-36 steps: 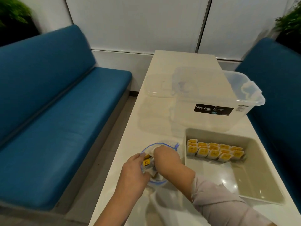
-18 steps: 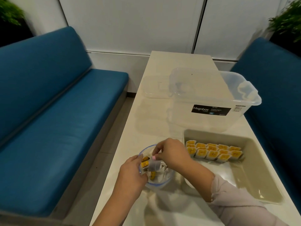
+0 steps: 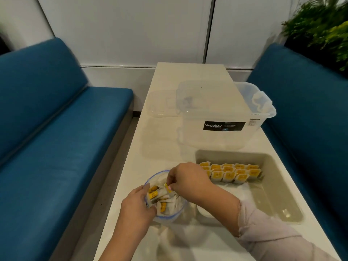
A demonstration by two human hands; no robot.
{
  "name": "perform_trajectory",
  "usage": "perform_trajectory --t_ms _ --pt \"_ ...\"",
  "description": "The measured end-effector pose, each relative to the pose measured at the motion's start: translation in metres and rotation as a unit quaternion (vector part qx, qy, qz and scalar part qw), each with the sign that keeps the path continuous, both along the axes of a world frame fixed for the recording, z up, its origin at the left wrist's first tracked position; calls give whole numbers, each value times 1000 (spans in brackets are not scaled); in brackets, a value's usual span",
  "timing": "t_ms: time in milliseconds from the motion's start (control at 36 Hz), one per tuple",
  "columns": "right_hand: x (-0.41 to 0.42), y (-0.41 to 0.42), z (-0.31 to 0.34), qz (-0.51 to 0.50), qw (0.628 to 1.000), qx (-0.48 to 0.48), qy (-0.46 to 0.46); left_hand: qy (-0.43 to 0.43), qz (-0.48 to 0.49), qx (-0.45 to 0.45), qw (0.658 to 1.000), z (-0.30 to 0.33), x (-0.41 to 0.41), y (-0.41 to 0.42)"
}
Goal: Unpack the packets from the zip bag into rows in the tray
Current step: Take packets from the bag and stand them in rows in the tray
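"Megabox" label (image 3: 224,126), smaller print unreadable

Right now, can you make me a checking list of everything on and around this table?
Surface: white table, glossy.
Job's things: zip bag open, loose packets inside; tray holds rows of packets at its far end.
Clutter: clear Megabox tub, its lid beside it.
Grippers: left hand holds the bag's rim; right hand pinches one packet at the mouth.
Cables: nothing seen.
Surroundings: blue benches both sides, plant, white wall.
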State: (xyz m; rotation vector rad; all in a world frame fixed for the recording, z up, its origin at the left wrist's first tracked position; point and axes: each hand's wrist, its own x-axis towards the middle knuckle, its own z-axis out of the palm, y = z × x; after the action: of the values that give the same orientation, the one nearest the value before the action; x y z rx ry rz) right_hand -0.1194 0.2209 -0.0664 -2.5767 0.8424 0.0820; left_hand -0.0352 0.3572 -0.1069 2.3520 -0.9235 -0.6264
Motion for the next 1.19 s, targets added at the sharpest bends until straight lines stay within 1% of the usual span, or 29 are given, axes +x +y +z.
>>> perform_trajectory --t_ms 278,389,472,611,694,750,833,972,1083,1194 --pt "-45 -26 23 -5 999 -26 -33 -33 5 34 999 2 -3 -6" --pt "-78 -50 44 -24 998 -65 5 -39 10 40 998 4 -3 -6" --pt "-96 -67 55 -66 994 -73 45 -39 19 44 998 6 0 -1" --pt "-120 -98 56 -121 985 -93 78 -21 45 47 998 9 7 10" --pt "-132 -115 45 -135 978 -118 105 -19 48 51 997 16 5 15" --pt "-180 -140 37 -170 969 -123 132 -27 28 60 997 10 -21 -17" --pt "-184 -148 18 -156 963 -154 157 -14 39 62 997 16 -23 -15" --pt "-179 -155 -8 -140 954 -195 180 -18 40 81 996 18 -18 -11" --pt "-177 -154 -21 -128 948 -211 201 -19 35 90 995 20 -19 -12" --pt "-174 -154 -29 -128 949 -208 202 -22 38 88 995 19 -20 -11"
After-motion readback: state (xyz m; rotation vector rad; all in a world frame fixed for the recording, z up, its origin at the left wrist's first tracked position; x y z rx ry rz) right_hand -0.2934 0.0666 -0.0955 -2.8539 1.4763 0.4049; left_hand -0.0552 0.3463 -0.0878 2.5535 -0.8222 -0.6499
